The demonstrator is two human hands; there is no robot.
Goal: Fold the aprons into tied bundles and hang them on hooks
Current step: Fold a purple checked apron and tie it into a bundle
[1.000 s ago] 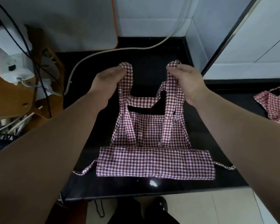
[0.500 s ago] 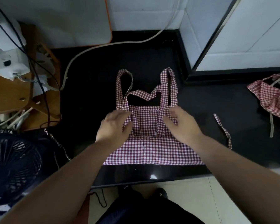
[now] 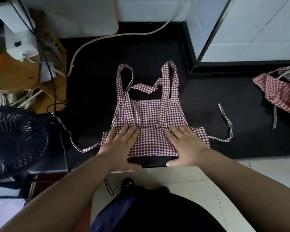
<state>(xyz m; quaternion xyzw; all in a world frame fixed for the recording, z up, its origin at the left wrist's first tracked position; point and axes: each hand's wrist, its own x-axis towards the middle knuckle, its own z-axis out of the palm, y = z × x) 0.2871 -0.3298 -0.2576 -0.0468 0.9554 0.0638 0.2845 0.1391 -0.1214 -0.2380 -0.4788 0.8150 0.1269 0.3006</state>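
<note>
**Two flat hands press the checked apron**

The red checked apron (image 3: 149, 118) lies mid-frame on the black counter (image 3: 94, 97), its bottom folded up near the edge; the left hand (image 3: 119, 146) and right hand (image 3: 186, 144) lie flat on that fold, fingers straight and spread, pinching nothing; I think they press it so the fold stays neat; a second apron (image 3: 281, 91) waits at the right edge.

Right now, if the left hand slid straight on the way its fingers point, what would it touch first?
Probably the shoulder strap on that side of the red-and-white checked cloth apron, lying flat on the bib just beyond the fingertips of the left hand.
</note>
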